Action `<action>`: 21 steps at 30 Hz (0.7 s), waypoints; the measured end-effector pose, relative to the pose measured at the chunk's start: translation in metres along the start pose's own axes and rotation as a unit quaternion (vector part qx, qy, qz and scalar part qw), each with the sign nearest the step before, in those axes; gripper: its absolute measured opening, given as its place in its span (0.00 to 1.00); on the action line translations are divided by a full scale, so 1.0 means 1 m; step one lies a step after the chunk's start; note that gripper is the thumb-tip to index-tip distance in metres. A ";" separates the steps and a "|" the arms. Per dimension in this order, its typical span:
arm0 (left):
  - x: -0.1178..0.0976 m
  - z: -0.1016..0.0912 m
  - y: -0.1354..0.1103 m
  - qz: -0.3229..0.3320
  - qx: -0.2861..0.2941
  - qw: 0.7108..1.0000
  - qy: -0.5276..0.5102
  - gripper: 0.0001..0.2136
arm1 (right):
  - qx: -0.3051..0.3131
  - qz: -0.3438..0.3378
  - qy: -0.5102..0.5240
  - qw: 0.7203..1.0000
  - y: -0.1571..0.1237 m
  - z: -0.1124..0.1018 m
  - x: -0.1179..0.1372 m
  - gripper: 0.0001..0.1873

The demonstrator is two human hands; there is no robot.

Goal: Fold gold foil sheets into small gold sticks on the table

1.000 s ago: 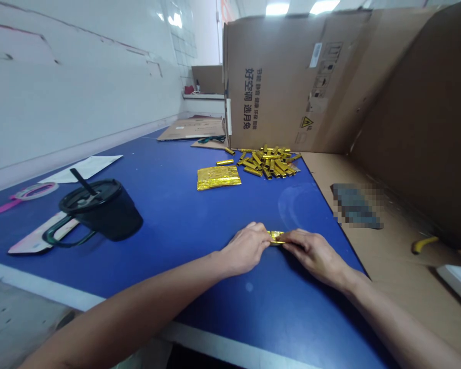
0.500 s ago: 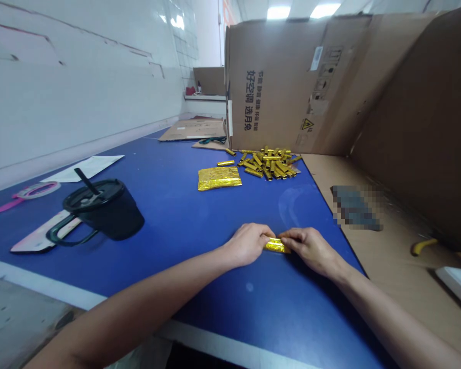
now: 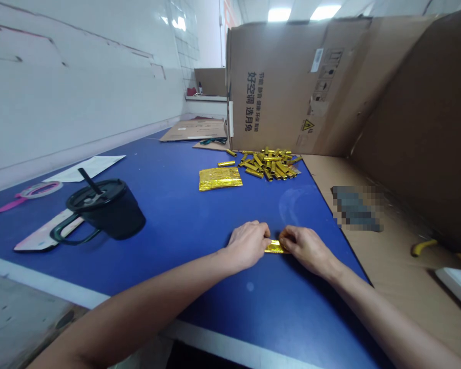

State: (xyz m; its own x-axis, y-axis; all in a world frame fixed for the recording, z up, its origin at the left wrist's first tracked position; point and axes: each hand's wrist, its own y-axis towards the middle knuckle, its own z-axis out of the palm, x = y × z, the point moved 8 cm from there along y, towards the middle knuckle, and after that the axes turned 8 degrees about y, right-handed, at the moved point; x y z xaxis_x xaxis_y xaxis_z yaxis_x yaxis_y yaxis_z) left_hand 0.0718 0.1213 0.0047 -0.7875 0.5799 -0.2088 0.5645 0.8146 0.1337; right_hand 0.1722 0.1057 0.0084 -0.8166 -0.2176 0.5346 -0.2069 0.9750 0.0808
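One gold strip (image 3: 274, 247) between left hand (image 3: 249, 243) and right hand (image 3: 305, 248), pinched by both.

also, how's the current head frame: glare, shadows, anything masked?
Head view, top: ceiling lights blown out; head view, center: gold strip glints between left hand and right hand, shadow on blue tabletop below the right; head view, right: cardboard panel dark, pixelated patch hides detail.

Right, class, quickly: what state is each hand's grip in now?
Left hand: closed, holding the left end of the gold foil piece.
Right hand: closed, fingertips pinching the same piece's right end.
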 end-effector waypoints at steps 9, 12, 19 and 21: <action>-0.007 0.001 -0.001 0.012 0.045 0.998 0.045 0.06 | -0.015 -0.014 -0.025 0.999 -0.004 0.004 0.002 0.09; -0.007 0.003 -0.003 0.018 0.051 0.998 0.033 0.06 | -0.026 -0.033 -0.016 0.999 -0.006 0.003 0.002 0.08; -0.003 0.004 -0.007 0.019 0.040 0.999 -0.005 0.06 | -0.061 -0.012 0.016 0.998 -0.007 -0.011 -0.009 0.13; -0.005 0.003 -0.010 0.024 0.028 0.999 -0.002 0.05 | -0.046 -0.008 0.020 0.999 -0.007 -0.012 -0.009 0.14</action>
State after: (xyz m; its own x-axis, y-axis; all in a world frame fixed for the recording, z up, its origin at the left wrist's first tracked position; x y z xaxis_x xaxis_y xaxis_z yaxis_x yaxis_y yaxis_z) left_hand 0.0707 0.1104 0.0018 -0.7583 0.6179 -0.2077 0.6142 0.7840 0.0898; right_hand 0.1875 0.1016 0.0131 -0.7909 -0.2325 0.5661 -0.1669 0.9719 0.1660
